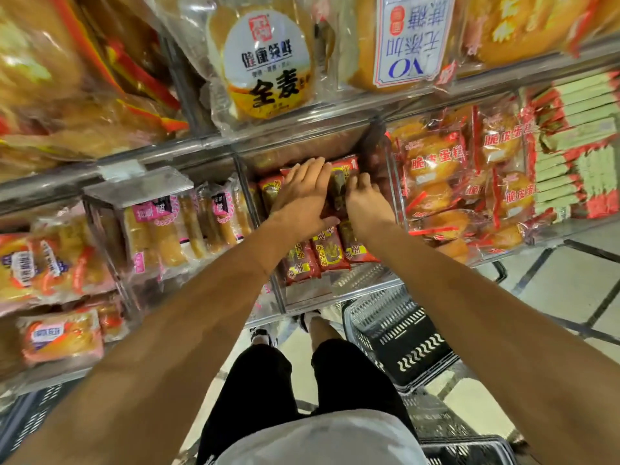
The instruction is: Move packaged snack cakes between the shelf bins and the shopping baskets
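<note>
A clear shelf bin in the middle holds several dark red packaged snack cakes. Both my hands are inside it. My left hand lies flat, fingers together, on top of the packs at the back. My right hand curls its fingers on an upright red pack between the two hands. A black shopping basket stands on the floor below the bin, to the right of my feet. No cakes show in the part of it that I see.
Neighbouring bins hold pink-labelled long cakes on the left and red-wrapped round cakes on the right. Large bread bags hang over the upper shelf. Another dark basket sits at the bottom right, and a dark crate edge at the bottom left.
</note>
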